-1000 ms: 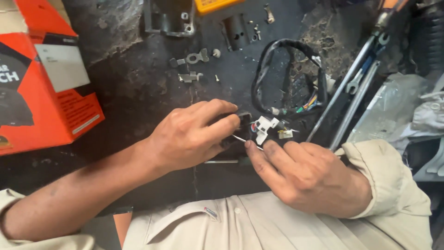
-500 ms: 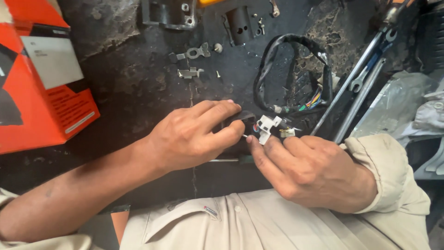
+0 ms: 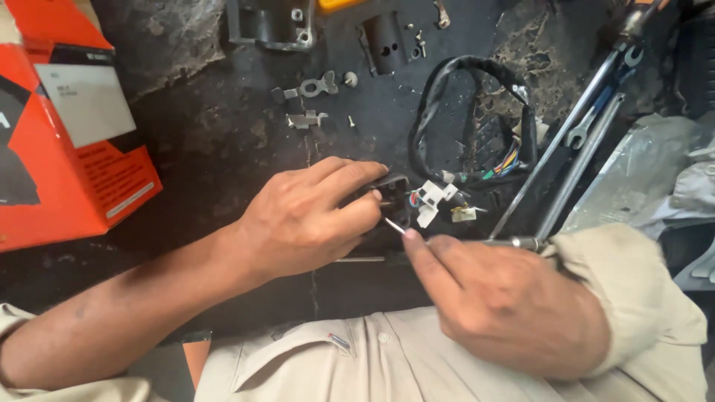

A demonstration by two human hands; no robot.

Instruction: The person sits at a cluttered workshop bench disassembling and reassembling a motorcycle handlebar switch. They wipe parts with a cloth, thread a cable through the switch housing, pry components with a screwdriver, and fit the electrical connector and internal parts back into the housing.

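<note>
My left hand [image 3: 305,219] grips a small black switch housing [image 3: 392,195] against the dark workbench. White plastic connectors [image 3: 433,199] and coloured wires hang from the housing's right side. A black sheathed wire loop [image 3: 447,97] runs up from them. My right hand [image 3: 506,301] pinches a thin metal pin or probe [image 3: 395,226], its tip touching the housing just below my left fingers. How the pin sits inside the housing is hidden.
An orange cardboard box [image 3: 67,126] stands at the left. Small metal brackets [image 3: 309,89] and screws lie above my hands. Long spanners [image 3: 573,141] lean at the right beside crumpled plastic [image 3: 648,171]. A dark metal part [image 3: 272,22] sits at the top edge.
My right hand has slid slightly down and right, drawing the thin pin into view at the housing. My left hand keeps its grip.
</note>
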